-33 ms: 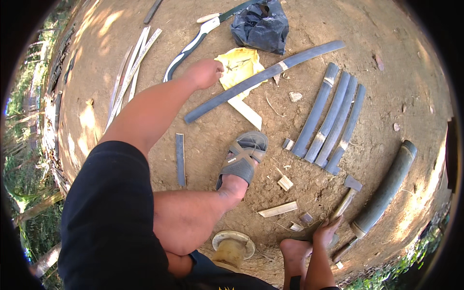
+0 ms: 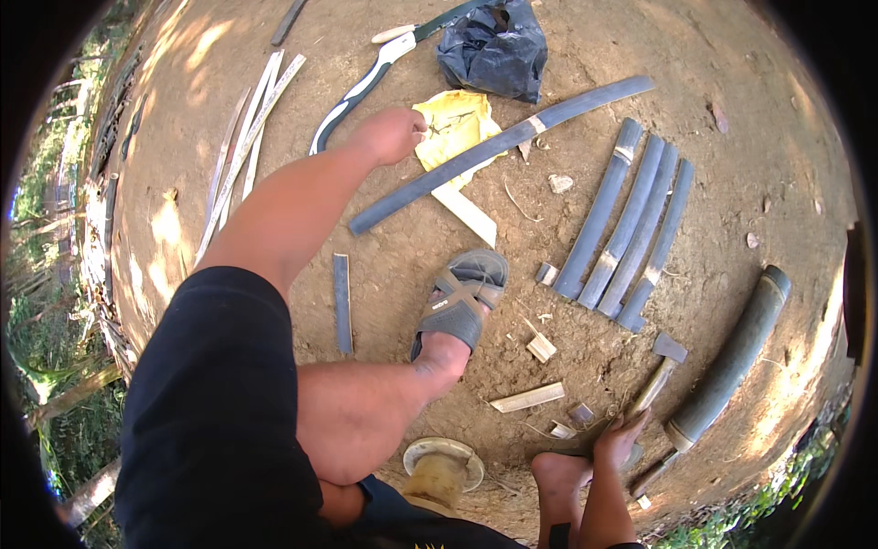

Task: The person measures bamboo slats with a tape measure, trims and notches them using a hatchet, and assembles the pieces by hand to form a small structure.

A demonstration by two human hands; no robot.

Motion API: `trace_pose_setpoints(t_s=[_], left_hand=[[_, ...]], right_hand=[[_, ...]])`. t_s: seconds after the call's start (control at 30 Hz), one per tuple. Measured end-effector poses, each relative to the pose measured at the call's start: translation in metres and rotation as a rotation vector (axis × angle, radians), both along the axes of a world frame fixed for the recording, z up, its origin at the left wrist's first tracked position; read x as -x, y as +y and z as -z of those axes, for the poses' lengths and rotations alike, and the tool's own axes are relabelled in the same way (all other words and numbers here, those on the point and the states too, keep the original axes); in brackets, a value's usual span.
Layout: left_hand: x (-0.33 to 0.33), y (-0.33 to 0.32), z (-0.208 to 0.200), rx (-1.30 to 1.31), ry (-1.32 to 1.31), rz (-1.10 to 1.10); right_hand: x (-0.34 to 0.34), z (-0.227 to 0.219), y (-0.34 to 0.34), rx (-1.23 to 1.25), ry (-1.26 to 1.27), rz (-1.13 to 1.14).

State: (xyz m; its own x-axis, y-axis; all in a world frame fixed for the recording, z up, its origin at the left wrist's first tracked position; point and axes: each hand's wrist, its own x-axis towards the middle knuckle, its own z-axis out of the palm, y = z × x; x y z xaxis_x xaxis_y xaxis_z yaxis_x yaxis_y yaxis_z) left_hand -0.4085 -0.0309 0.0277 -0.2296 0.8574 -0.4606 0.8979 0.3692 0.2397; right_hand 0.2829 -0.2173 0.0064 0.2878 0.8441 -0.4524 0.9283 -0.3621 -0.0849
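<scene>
My left hand (image 2: 391,137) reaches forward, its fingers curled closed, at the left edge of a crumpled yellow bag or cloth (image 2: 448,119). What the fingers hold, if anything, is hidden. Across the yellow piece lies a long grey bamboo strip (image 2: 439,176), and a pale split piece (image 2: 466,215) pokes out below. At the lower right my right hand (image 2: 620,439) is wrapped around the handle of a hatchet (image 2: 651,389), whose metal head points away from me. A thick dark bamboo pole (image 2: 727,366) lies to the right of the hatchet.
Several grey bamboo slats (image 2: 631,220) lie side by side at the right. A black plastic bag (image 2: 494,50) and a curved black-and-white handled tool (image 2: 370,78) lie at the back. Thin pale strips (image 2: 256,128) are at the left. My sandalled foot (image 2: 462,302) stands mid-ground.
</scene>
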Motion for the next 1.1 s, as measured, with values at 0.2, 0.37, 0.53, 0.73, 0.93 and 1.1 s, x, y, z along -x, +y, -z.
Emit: trace_pose_setpoints(t_s=[0.2,0.37,0.53,0.73,0.93,1.1], left_hand=[[-0.004,0.025,0.026,-0.016,0.059,-0.057],[-0.001,0.019,0.033,-0.045,0.099,-0.075],[-0.007,0.017,0.029,-0.081,0.139,0.024],[-0.008,0.018,0.028,-0.076,0.193,0.115],[-0.003,0.014,0.036,-0.100,0.199,0.148],[-0.001,0.014,0.028,-0.045,0.143,0.016]], right_hand=[[-0.019,0.016,-0.007,-0.035,-0.040,-0.014],[-0.015,0.017,-0.005,-0.051,-0.058,-0.050],[-0.021,0.022,-0.009,-0.081,-0.085,-0.096],[-0.011,0.013,-0.003,-0.054,-0.084,-0.084],[-0.010,0.011,-0.003,-0.056,-0.075,-0.082],[-0.011,0.013,-0.004,-0.078,-0.057,-0.087]])
